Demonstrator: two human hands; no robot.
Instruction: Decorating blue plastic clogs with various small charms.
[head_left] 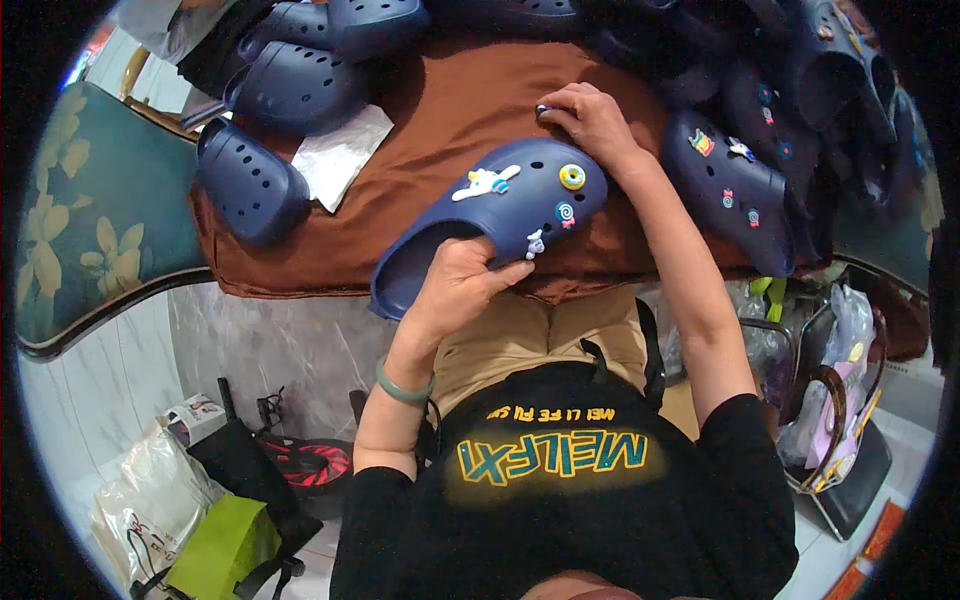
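Observation:
My left hand (460, 285) grips a navy clog (520, 212) by its near side, fingers inside the opening and thumb on the outer edge. The clog lies tilted over the front part of the brown cloth. Its upper carries several charms: a white winged figure (485, 184), a yellow ring-shaped doughnut (572, 177), a blue swirl lollipop (565, 214) and a small pale figure (535, 243). Beyond the toe, my right hand (590, 120) is closed in a pinch near the cloth, with a small dark thing (543, 110) at its fingertips, too small to name.
Brown cloth (450, 95) covers the table. On its left are a plain navy clog (245, 185), more clogs (300, 85) and a white paper (342, 155). To the right, a charm-decorated clog (740, 190) lies beside a dark pile of clogs. Bags (155, 500) stand on the floor.

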